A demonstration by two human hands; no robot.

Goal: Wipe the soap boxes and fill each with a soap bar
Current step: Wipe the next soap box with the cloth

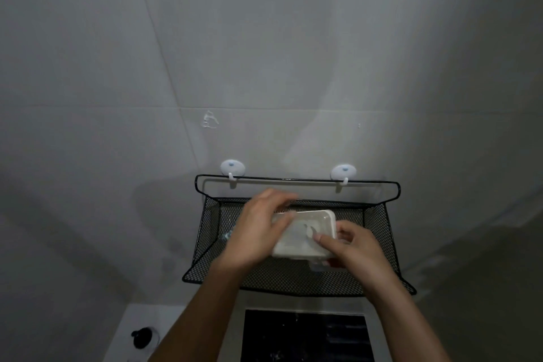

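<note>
Low in the frame's centre, the left grip (pixel 258 229) and right grip (pixel 349 247) both grasp a white soap box (pixel 305 235) from either side, above the black mesh basket (pixel 293 279) hung on two wall hooks (pixel 232 169).

Soap box (pixel 305 233) over mesh basket (pixel 379 232), between both hands; hooks (pixel 232 169) behind, above.

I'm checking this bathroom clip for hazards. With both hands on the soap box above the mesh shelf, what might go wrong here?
The soap box is held in the air by left hand and right hand; it may slip and fall.

The mesh shelf hangs on two small wall hooks; leaning on it may pull them loose.
</note>
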